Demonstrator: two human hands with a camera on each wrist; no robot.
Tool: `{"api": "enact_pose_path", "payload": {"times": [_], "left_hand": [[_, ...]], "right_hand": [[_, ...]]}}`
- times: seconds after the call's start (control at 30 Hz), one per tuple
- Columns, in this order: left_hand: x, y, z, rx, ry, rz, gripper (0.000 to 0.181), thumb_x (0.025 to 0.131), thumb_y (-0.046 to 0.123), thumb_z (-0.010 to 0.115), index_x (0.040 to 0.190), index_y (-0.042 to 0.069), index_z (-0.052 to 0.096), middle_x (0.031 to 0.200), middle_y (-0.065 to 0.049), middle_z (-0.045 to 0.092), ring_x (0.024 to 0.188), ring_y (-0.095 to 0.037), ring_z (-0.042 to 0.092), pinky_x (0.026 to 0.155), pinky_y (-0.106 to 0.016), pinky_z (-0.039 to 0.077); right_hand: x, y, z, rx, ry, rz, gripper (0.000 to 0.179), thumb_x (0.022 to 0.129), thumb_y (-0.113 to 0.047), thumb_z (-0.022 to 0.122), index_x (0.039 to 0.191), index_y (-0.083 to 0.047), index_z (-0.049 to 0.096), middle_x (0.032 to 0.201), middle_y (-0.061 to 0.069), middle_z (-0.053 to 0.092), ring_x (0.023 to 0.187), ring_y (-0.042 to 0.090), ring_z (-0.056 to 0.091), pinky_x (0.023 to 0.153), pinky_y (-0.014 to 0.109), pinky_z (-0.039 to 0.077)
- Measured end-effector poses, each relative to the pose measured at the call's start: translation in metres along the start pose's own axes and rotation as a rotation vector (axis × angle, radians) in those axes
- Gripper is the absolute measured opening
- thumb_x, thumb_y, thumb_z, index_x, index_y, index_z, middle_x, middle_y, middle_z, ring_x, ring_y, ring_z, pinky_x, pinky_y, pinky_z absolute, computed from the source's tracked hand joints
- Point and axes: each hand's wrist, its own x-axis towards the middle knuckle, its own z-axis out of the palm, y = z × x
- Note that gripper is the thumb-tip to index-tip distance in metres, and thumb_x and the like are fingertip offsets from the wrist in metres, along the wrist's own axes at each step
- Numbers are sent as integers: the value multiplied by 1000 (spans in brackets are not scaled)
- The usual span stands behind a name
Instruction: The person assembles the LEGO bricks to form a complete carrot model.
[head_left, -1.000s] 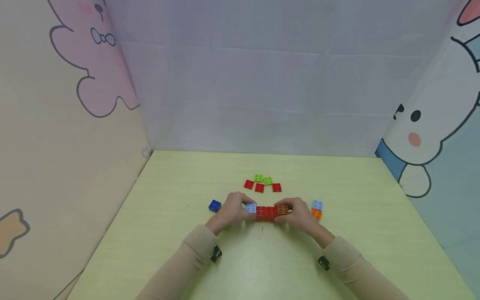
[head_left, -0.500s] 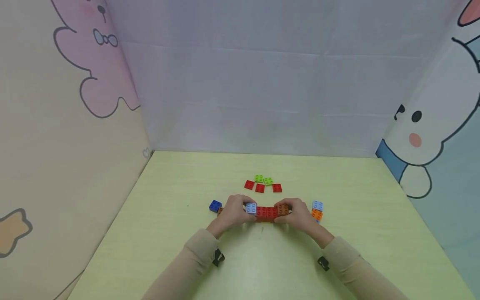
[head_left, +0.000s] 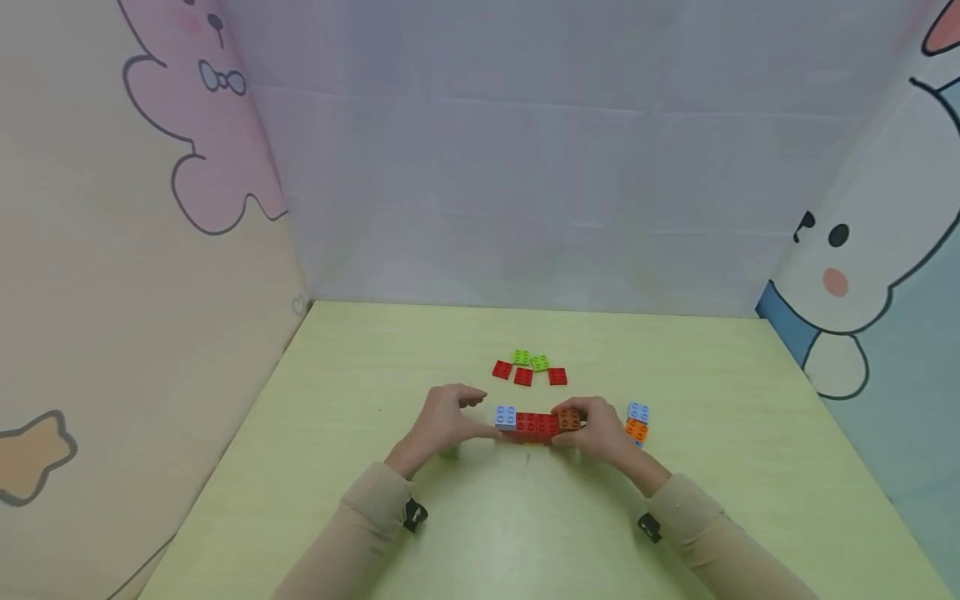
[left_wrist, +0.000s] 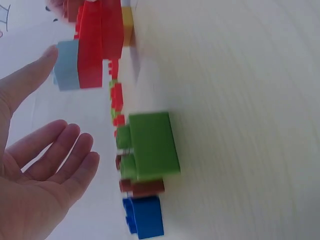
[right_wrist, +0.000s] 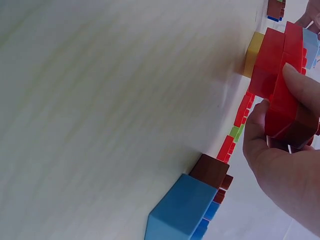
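"One grip or two?"
"One. The left hand (head_left: 441,422) is loose, fingers parted; the right hand (head_left: 604,433) holds the brick build (head_left: 536,425) between thumb and fingers."
"And the light-blue brick (head_left: 506,417) on its end?"
"Just beside the left thumb; touching, I can't tell. I'd press the right fingers firm and move that thumb straight outward, nudging nothing."

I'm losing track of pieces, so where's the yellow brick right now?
In the right wrist view, the yellow brick is at upper right, beneath the lower red brick, at the base of the stack.
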Motion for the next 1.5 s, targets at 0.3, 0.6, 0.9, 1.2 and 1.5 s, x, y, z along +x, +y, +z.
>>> {"api": "enact_pose_path", "payload": {"times": [0.3,0.6,0.9,1.2,1.5], "left_hand": [[1,-17,-22,-41,47,-38,66,67,39,87,120,7,67,115,-5,64,107,-26,58,85,-40,49],[6,-39,-37,36,77,47,58,83,50,69,119,5,66,116,-5,64,108,-27,58,88,-42,47],[5,-62,-43,-2,52,54,36,88,9,62,123,2,62,120,-9,61,113,-29,54,93,-45,43],[6,-73,-48,105,-61,77,55,66,-6,70,120,2,64,119,-8,62,112,-32,54,92,-44,44],[7,-80,-39,136,-94,43,49,70,-4,77,117,5,66,115,-6,61,110,-26,56,94,-42,43]], "right_hand": [[1,0,-1,-10,8,3,34,72,-13,84,104,-13,72,105,1,64,95,21,54,83,43,45],[2,0,-1,-13,12,8,35,73,-14,84,105,-14,72,105,1,63,96,21,53,83,43,45],[2,-2,-1,-15,16,15,34,72,-14,84,104,-14,72,105,0,63,95,21,53,83,43,45],[2,0,0,-10,13,16,34,73,-13,84,104,-14,72,104,0,63,95,21,54,82,42,45],[0,-2,0,-8,9,13,34,73,-13,84,106,-14,72,105,0,63,96,22,53,82,42,46]]}}
